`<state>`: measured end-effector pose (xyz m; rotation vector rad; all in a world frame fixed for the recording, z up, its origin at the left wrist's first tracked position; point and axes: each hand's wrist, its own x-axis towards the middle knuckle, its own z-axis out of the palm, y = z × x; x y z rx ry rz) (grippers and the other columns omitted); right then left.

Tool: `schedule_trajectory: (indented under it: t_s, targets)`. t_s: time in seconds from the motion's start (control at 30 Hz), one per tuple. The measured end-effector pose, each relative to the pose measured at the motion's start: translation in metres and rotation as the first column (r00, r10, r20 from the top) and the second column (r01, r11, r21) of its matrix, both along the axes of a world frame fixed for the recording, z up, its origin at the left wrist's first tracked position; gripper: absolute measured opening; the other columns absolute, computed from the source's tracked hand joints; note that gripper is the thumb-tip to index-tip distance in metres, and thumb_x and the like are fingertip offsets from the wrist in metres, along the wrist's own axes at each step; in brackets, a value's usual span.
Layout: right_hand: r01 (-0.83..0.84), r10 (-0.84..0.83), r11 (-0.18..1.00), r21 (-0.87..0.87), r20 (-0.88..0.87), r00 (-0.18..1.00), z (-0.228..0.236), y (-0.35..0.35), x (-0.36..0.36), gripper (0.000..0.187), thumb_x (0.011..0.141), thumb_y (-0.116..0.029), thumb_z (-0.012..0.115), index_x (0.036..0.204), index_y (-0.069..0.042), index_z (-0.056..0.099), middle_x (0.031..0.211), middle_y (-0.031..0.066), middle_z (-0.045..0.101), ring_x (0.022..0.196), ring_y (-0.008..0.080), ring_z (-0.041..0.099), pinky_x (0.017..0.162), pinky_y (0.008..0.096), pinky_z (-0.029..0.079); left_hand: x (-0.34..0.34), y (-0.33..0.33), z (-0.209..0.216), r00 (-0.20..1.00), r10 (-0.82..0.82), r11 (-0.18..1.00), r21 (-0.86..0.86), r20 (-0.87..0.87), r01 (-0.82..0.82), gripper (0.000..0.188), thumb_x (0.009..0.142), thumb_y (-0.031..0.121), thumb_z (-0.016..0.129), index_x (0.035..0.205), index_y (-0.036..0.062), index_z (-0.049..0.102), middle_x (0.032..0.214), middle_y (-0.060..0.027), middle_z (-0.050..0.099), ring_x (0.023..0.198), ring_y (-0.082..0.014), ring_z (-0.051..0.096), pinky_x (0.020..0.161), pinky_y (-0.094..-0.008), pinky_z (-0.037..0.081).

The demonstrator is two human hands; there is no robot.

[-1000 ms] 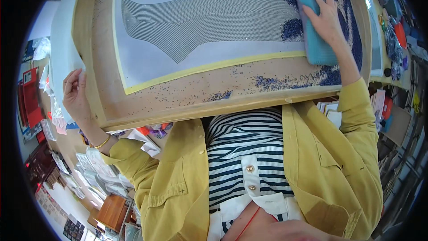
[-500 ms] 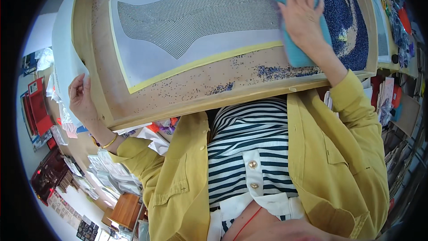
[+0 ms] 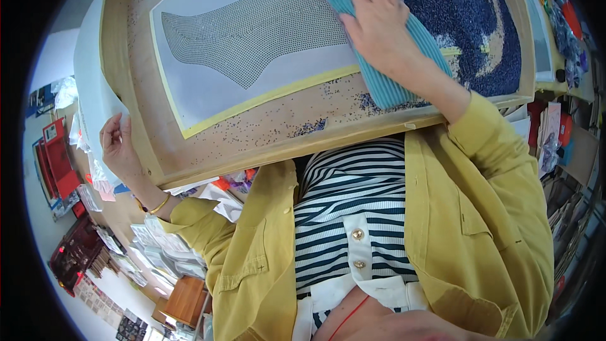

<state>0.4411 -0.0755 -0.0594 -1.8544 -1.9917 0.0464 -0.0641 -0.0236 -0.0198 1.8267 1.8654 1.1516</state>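
Note:
My right hand (image 3: 382, 31) lies with outstretched fingers on a teal ribbed cloth pad (image 3: 394, 91), its thumb near the pad's left edge. Under the pad's left part is a white template sheet (image 3: 221, 91) with yellow edging. Rows of small holes form a curved, pointed shape (image 3: 252, 31) on it. Dark blue tiny beads (image 3: 435, 6) are heaped right of the pad. At the left rim of the shallow wooden tray (image 3: 284, 156), my left hand (image 3: 120, 145) has loosely bent fingers, thumb apart, and nothing visible in it.
Loose beads (image 3: 309, 127) are scattered along the tray's near side. A white sheet (image 3: 91, 57) curves outside its left wall. Stacked papers and bags (image 3: 161, 246) are below left; red and purple packets (image 3: 571, 31) are at far right.
My right hand and the teal pad have moved left over the template, covering more of its holes. Beads show where the pad was. My left hand has hardly moved.

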Motion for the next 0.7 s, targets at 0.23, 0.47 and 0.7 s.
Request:
schedule_trajectory:
  t_s: [0.23, 0.47, 0.7]
  targets:
    - [0.129, -0.123, 0.992, 0.009, 0.379, 0.917, -0.011, 0.011, 0.033, 0.07, 0.091, -0.024, 0.062, 0.144, 0.012, 0.033, 0.16, 0.0278, 0.015, 0.142, 0.0478, 0.025, 0.105, 0.0646, 0.036, 0.009, 0.002, 0.004, 1.0, 0.007, 1.0, -0.017, -0.001, -0.007, 0.015, 0.089, 0.006, 0.073, 0.104, 0.0036, 0.073, 0.098, 0.0021, 0.065, 0.081, -0.0089, 0.05, 0.08, -0.0198, 0.044]
    - [0.104, -0.038, 0.993, -0.06, 0.662, 0.748, -0.038, -0.004, 0.191, 0.063, 0.09, -0.019, 0.062, 0.144, 0.006, 0.041, 0.16, 0.0257, 0.021, 0.142, 0.046, 0.03, 0.113, 0.0538, 0.03, 0.006, 0.003, 0.004, 0.994, -0.014, 1.0, 0.011, 0.106, 0.013, 0.011, 0.09, 0.005, 0.072, 0.101, 0.0021, 0.072, 0.105, 0.0005, 0.066, 0.084, -0.0089, 0.054, 0.081, -0.0197, 0.045]
    - [-0.079, 0.072, 0.995, -0.069, -0.102, 0.992, -0.018, 0.083, 0.193, 0.054, 0.09, -0.012, 0.063, 0.141, 0.002, 0.05, 0.164, 0.0237, 0.015, 0.141, 0.041, 0.035, 0.116, 0.0435, 0.032, -0.009, 0.006, -0.001, 0.996, -0.021, 1.0, -0.013, 0.086, 0.022, 0.008, 0.091, 0.005, 0.071, 0.098, 0.0003, 0.07, 0.111, -0.0008, 0.065, 0.086, -0.0092, 0.055, 0.081, -0.0194, 0.045]
